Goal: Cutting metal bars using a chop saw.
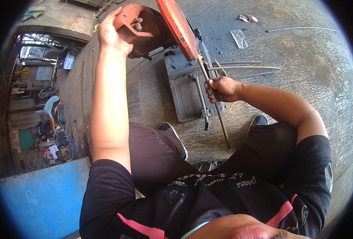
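From the head view, the left hand (114, 35) wraps the orange handle (138, 36); the right hand (223, 89) clasps the metal rod (221, 119), which reaches beyond that grip to the orange guard (179, 30). Ideally, brace the rod firmly, fingers well clear.

The place was a metal workshop: an orange chop saw (181, 34) stood on the floor (304, 75), thin metal rods (246, 67) beside it.

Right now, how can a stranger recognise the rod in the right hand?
Find the big orange machine. From its guard, a slim brown rod slants down the picture, gripped by the right hand. Only this rod is held; the neighbouring rods lie to its right.
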The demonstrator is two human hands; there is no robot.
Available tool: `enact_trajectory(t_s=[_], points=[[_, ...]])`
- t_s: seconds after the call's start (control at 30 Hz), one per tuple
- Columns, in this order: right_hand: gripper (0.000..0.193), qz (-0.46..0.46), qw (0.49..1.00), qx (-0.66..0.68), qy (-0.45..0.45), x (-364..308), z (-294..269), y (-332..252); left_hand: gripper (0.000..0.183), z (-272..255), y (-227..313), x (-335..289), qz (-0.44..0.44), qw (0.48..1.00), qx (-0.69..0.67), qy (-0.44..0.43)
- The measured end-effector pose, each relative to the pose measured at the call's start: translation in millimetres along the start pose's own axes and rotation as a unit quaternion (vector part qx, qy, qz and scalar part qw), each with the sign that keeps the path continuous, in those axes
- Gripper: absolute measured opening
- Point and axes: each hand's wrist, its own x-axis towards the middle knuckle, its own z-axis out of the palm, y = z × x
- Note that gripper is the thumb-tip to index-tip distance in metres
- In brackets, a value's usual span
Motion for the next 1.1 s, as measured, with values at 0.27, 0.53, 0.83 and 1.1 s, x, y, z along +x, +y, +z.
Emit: enact_trajectory(t_s=[0.27, 0.53, 0.83, 1.1], points=[[0.023, -0.022, 0.997, -0.061, 0.047, 6, -2, -3, 0.042, 4, -1, -1, 0.001, 1.0, 0.003, 0.009], [0.019, -0.031, 0.98, -0.164, 0.107, 3, 4, -8, 0.044, -4, 1, 4, -0.012, 1.0, 0.012, -0.012], [0.042, -0.053, 0.947, -0.268, 0.168, 6, 5, -6, 0.046, -5, -1, 5, -0.009, 1.0, 0.012, -0.007], [0.031, -0.07, 0.958, -0.178, 0.214, 5, -3, -4, 0.044, -2, 0, 2, -0.006, 0.999, -0.021, -0.027]])
